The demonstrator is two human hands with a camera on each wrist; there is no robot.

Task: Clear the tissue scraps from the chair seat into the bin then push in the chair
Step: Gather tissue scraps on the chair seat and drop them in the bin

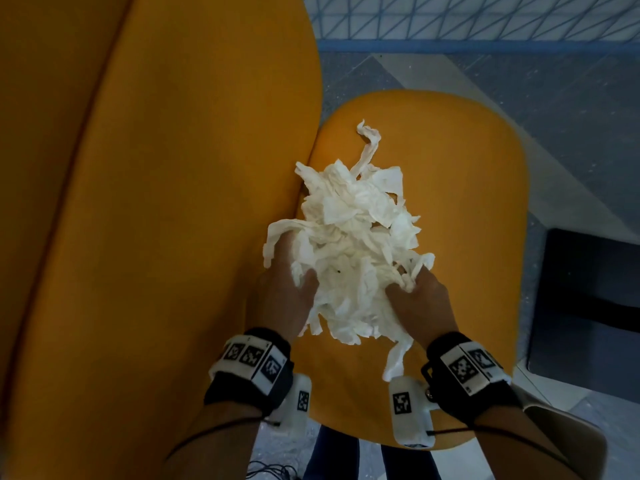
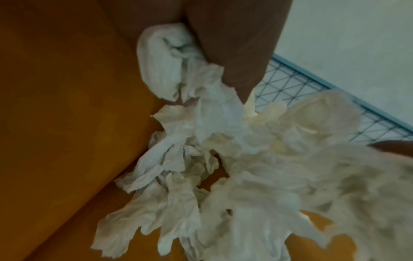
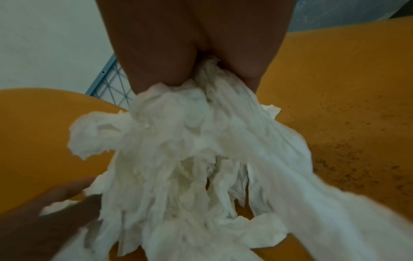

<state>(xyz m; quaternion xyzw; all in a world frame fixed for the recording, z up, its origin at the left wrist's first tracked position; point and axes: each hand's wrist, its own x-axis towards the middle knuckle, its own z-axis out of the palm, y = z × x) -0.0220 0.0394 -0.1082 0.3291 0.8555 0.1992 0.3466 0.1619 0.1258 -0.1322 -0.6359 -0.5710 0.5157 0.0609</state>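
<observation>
A heap of white tissue scraps lies gathered on the orange chair seat, close to the backrest. My left hand grips the heap's left side, fingers buried in the paper. From the right, my right hand grips the heap, with strips bunched between its fingers. The left wrist view shows the left hand curled round tissue. In the right wrist view the right hand pinches a thick bunch. One twisted strip trails toward the far end of the seat.
A black bin stands on the floor just right of the seat. A blue wire grid runs along the far wall. My legs are at the seat's near edge. Grey floor surrounds the chair.
</observation>
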